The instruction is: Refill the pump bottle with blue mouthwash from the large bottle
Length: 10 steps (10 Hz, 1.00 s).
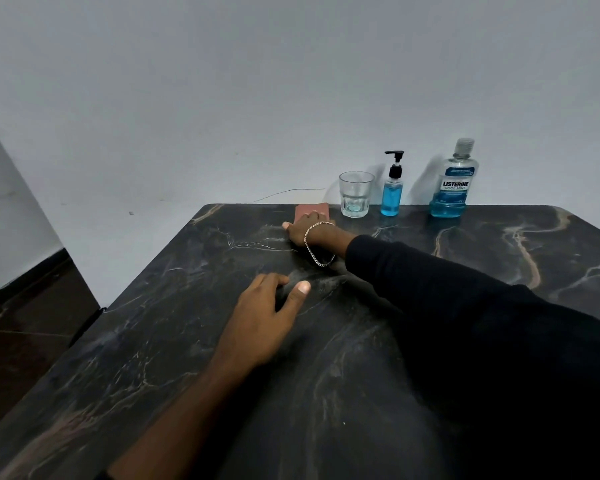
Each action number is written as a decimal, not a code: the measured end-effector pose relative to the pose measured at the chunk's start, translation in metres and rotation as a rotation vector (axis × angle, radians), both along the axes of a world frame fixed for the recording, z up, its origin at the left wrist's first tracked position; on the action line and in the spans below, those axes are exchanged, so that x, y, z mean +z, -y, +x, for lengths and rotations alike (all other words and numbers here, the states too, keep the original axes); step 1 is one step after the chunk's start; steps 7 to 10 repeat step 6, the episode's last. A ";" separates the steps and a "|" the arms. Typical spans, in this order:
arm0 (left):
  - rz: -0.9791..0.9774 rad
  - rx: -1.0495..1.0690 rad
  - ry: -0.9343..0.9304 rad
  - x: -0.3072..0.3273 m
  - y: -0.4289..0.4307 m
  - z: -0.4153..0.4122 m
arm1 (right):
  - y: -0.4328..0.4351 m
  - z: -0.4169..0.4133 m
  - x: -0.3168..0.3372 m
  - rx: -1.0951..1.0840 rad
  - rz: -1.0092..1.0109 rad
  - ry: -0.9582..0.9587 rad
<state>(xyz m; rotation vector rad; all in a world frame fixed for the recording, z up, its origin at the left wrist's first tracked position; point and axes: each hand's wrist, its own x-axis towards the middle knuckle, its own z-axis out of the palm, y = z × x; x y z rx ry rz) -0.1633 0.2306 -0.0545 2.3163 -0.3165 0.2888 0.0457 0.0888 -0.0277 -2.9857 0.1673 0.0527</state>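
Note:
A small pump bottle (391,194) with a black pump and blue liquid stands at the table's far edge. To its right stands the large mouthwash bottle (453,181), capped, with blue liquid low in it. My right hand (303,230), with a chain bracelet on the wrist, reaches far forward and lies on a pink cloth (310,211) left of the bottles; its fingers are hidden. My left hand (267,313) rests on the dark marble table (153,341) in the middle, fingers loosely curved, holding nothing.
An empty clear glass (355,195) stands between the pink cloth and the pump bottle. A pale wall rises directly behind the table's far edge. The table's left edge drops to a dark floor.

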 end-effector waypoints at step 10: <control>0.025 0.015 0.056 0.005 -0.001 -0.008 | 0.044 -0.100 0.030 0.246 0.084 0.223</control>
